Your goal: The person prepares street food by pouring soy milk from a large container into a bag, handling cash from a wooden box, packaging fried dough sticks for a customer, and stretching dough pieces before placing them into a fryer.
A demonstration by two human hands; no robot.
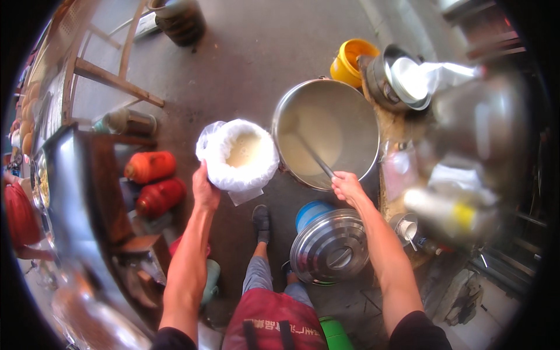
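Note:
My left hand [205,187] grips the near left side of a container lined with a white plastic bag [215,164]. Pale, creamy liquid [245,150] with a few bubbles lies inside it. To its right stands a large, deep steel pot [367,144] holding more of the pale liquid. My right hand [347,187] is closed round the end of a long-handled ladle [316,158] at the pot's near rim. The ladle's head reaches into the pot and is too blurred to make out. Below the pot, a ridged steel lid [329,247] rests over a blue bucket [313,214].
A wooden bench [391,127] at right bears steel bowls [387,83] and a mug [407,228]. Behind the pot stands a yellow bucket [345,65]. Red thermos flasks [161,197] sit under the counter [81,183] at left. Another person's red clothing [19,214] shows beyond it.

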